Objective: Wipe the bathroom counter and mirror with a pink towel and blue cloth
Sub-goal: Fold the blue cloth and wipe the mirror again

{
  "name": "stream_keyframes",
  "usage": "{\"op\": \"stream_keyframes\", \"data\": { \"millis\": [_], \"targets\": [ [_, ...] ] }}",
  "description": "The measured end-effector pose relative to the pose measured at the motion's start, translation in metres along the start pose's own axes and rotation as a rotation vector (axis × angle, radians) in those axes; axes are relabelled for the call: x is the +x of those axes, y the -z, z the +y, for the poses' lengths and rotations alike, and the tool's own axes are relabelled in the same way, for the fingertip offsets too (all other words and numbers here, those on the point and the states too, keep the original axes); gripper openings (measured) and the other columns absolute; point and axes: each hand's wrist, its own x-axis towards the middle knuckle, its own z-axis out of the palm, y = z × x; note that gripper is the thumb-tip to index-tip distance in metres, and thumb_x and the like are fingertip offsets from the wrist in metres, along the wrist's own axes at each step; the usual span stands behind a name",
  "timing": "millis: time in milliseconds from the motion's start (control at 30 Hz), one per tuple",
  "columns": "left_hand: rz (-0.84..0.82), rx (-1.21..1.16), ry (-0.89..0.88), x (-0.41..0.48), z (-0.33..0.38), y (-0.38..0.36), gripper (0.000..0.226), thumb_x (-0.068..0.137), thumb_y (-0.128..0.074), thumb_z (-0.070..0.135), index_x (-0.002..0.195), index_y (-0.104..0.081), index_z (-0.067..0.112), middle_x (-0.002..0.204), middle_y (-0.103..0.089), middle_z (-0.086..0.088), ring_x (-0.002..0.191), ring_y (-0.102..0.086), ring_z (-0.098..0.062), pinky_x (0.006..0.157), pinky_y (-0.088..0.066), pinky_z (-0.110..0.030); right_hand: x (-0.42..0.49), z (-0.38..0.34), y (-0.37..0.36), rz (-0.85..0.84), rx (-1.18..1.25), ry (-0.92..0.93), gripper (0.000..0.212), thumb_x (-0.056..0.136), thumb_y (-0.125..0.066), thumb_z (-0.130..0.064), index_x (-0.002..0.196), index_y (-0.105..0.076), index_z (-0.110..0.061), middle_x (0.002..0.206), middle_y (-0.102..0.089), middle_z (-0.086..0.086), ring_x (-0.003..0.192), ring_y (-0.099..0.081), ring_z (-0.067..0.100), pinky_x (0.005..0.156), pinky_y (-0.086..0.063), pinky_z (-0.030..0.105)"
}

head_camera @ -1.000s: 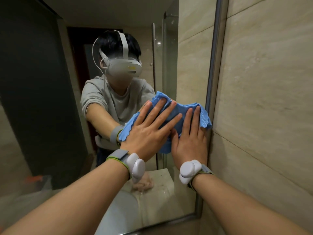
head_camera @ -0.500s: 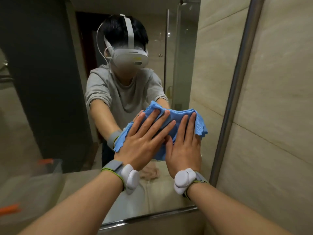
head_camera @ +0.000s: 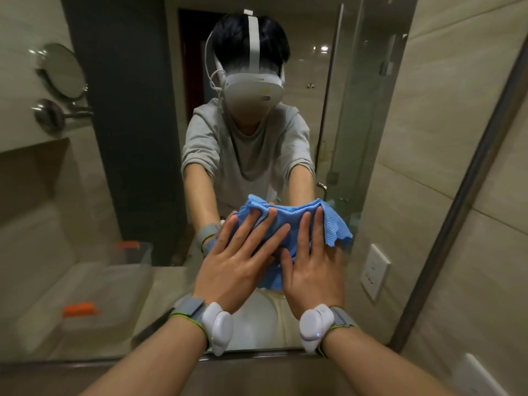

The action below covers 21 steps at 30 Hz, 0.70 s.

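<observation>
A crumpled blue cloth point(head_camera: 288, 221) is pressed flat against the mirror point(head_camera: 137, 172), low and right of centre. My left hand point(head_camera: 240, 258) lies on its left part with fingers spread. Beside it my right hand point(head_camera: 311, 267) presses the cloth's right part, fingers straight and pointing up. Both palms hold the cloth to the glass. The pink towel is not in sight.
The mirror's metal frame point(head_camera: 457, 212) runs diagonally at the right, with beige wall tiles point(head_camera: 491, 195) beyond. In the reflection I see a person, a round wall mirror point(head_camera: 61, 71), a clear box with orange clips point(head_camera: 83, 308), a wall socket point(head_camera: 374, 271) and a glass shower door point(head_camera: 360, 115).
Both hands have slid the blue cloth down and to the left across the mirror, away from its right frame, toward the bottom edge. The view has tilted downward.
</observation>
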Motion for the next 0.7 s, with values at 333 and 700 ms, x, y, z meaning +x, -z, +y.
{"op": "stream_keyframes", "data": {
  "millis": [333,700],
  "targets": [
    [0.020,0.047,0.181,-0.003,-0.062,0.053,0.063,0.107,-0.050,0.040,0.163,-0.026,0.025,0.172,-0.014,-0.010,0.159,-0.012,-0.029,0.128,-0.021,-0.049,0.052,-0.081,0.020,0.004,-0.047,0.115,0.077,0.101,-0.032,-0.047,0.159,-0.001,-0.006,0.166,0.004,0.014,0.145,-0.026,0.039,0.111,-0.021,0.046],
    [0.001,0.155,0.226,0.010,-0.128,0.101,0.075,0.103,-0.047,0.044,0.165,-0.014,0.019,0.172,-0.003,-0.016,0.160,-0.003,-0.035,0.129,-0.010,-0.052,0.106,-0.158,0.041,0.013,0.007,0.155,0.076,0.100,-0.021,-0.054,0.158,0.012,-0.018,0.166,0.012,0.005,0.150,-0.009,0.031,0.121,0.003,0.041]
  ]
}}
